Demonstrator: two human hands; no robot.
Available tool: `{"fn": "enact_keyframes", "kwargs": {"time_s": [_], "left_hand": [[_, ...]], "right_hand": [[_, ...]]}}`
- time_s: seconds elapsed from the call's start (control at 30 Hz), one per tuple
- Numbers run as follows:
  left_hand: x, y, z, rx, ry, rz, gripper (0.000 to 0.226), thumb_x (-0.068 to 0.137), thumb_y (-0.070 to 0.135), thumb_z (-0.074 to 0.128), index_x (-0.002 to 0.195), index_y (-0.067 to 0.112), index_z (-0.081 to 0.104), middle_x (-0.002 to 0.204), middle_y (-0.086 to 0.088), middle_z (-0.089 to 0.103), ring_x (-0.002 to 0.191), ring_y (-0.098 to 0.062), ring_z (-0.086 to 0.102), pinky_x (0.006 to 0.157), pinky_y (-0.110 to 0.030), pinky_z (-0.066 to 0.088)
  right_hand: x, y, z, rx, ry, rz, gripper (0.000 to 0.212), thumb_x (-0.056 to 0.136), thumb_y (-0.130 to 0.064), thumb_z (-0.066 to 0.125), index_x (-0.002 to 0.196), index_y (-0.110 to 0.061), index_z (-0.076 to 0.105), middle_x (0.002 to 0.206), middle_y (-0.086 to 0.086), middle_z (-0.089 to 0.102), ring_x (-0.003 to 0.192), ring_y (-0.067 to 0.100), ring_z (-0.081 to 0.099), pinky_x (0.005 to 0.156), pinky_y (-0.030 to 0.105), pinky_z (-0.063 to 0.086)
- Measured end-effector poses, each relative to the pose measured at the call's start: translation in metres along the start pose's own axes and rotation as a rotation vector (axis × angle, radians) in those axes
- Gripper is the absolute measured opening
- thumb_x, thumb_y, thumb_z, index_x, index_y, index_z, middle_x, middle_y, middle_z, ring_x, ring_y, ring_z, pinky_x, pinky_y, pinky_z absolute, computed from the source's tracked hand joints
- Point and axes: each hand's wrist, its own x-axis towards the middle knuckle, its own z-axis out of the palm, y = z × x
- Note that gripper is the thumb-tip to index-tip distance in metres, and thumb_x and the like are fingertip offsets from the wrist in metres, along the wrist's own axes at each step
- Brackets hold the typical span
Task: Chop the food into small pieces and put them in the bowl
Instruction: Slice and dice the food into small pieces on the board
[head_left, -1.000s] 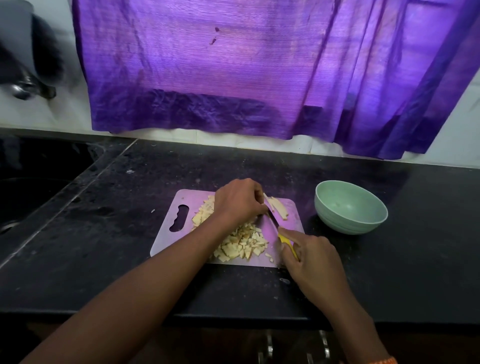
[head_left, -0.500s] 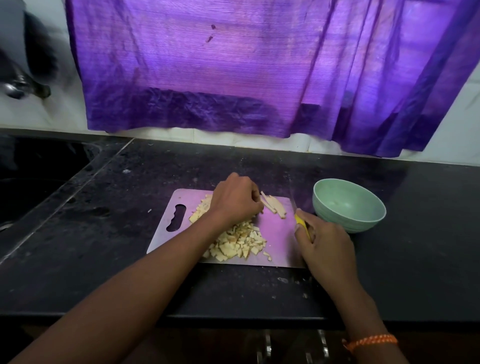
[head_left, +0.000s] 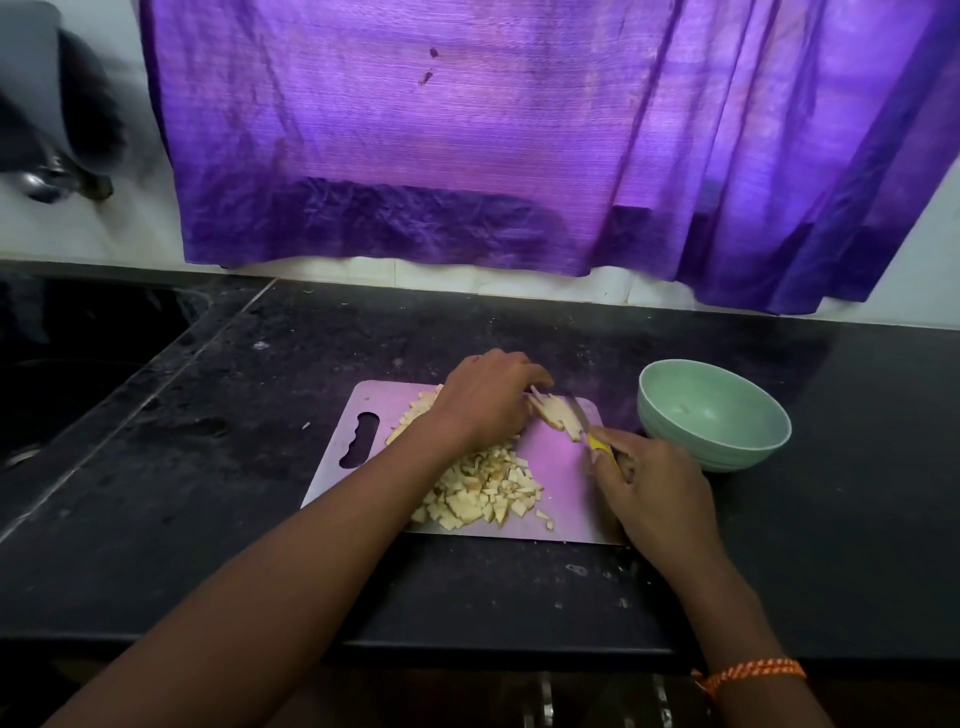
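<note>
While the left hand (head_left: 488, 400) curls over pale uncut strips (head_left: 558, 418), pinning them, the right hand (head_left: 652, 488) grips a yellow-handled knife (head_left: 597, 444) beside them. Chopping is under way; next, the blade must drop squarely across the strips. Small beige cubes (head_left: 483, 493) lie heaped between the hands on the flat lilac cutting board (head_left: 563, 467); a round pale-green bowl (head_left: 714, 415) beyond the right hand looks empty.
</note>
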Motion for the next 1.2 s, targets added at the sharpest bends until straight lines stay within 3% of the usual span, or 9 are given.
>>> {"fn": "enact_keyframes", "kwargs": {"time_s": [0.17,0.27,0.4,0.63,0.8,0.97,1.07,1.2], "left_hand": [[0.003,-0.005,-0.001,0.002,-0.07,0.023,0.042,0.099,0.017,0.06,0.136,0.034,0.072,0.143,0.008,0.066,0.128,-0.025,0.06,0.096,-0.047,0.055],[0.005,-0.007,0.0,0.009,-0.11,0.03,0.045,0.102,0.022,0.056,0.142,0.039,0.067,0.147,0.007,0.061,0.131,-0.026,0.055,0.1,-0.049,0.051],[0.007,-0.009,0.003,0.019,-0.134,0.064,0.043,0.103,0.033,0.057,0.144,0.043,0.064,0.143,0.006,0.06,0.128,-0.023,0.051,0.097,-0.044,0.042],[0.001,-0.008,0.0,0.095,-0.032,0.07,0.037,0.092,0.052,0.062,0.122,0.036,0.076,0.122,0.01,0.063,0.114,-0.015,0.053,0.103,-0.044,0.043],[-0.009,-0.001,0.006,0.176,0.07,0.032,0.035,0.094,0.056,0.061,0.112,0.029,0.076,0.111,0.01,0.068,0.105,-0.014,0.054,0.105,-0.041,0.044],[-0.01,0.009,0.012,0.211,0.128,-0.041,0.037,0.096,0.055,0.061,0.11,0.023,0.074,0.111,0.006,0.069,0.109,-0.016,0.057,0.106,-0.043,0.044],[-0.009,0.002,0.005,0.107,0.117,-0.048,0.031,0.095,0.054,0.067,0.107,0.028,0.077,0.107,0.01,0.07,0.101,-0.012,0.055,0.098,-0.04,0.048],[-0.008,-0.023,-0.017,-0.044,0.045,-0.065,0.02,0.097,0.026,0.068,0.109,0.034,0.082,0.103,0.016,0.078,0.094,-0.009,0.068,0.081,-0.035,0.06]], "right_hand": [[-0.001,0.003,0.001,0.054,-0.024,-0.018,0.032,0.099,-0.04,0.058,0.129,-0.043,0.068,0.065,-0.009,0.061,0.064,0.013,0.058,0.056,0.031,0.042],[0.0,0.005,0.003,0.102,0.016,0.009,0.033,0.098,-0.042,0.057,0.13,-0.044,0.067,0.076,-0.008,0.07,0.071,0.012,0.064,0.064,0.035,0.054],[-0.001,0.004,0.002,0.089,0.046,0.039,0.033,0.098,-0.037,0.058,0.13,-0.04,0.068,0.073,-0.008,0.068,0.069,0.01,0.062,0.063,0.038,0.055],[-0.005,-0.002,-0.002,0.066,0.061,0.047,0.034,0.098,-0.037,0.057,0.131,-0.038,0.068,0.078,-0.006,0.07,0.072,0.013,0.063,0.066,0.038,0.055],[-0.016,-0.011,-0.002,-0.04,0.021,0.053,0.038,0.1,-0.042,0.053,0.137,-0.044,0.058,0.086,-0.002,0.07,0.084,0.027,0.064,0.07,0.041,0.054],[-0.017,-0.017,-0.002,-0.154,-0.013,0.063,0.041,0.1,-0.043,0.047,0.14,-0.048,0.051,0.082,-0.002,0.065,0.079,0.027,0.06,0.062,0.036,0.04],[-0.016,-0.019,-0.005,-0.17,-0.006,0.069,0.039,0.099,-0.04,0.047,0.138,-0.045,0.054,0.081,-0.002,0.065,0.076,0.026,0.057,0.061,0.035,0.036],[-0.018,-0.02,-0.008,-0.179,0.002,0.09,0.035,0.1,-0.036,0.047,0.132,-0.041,0.061,0.076,-0.003,0.062,0.067,0.018,0.045,0.058,0.034,0.031]]}}
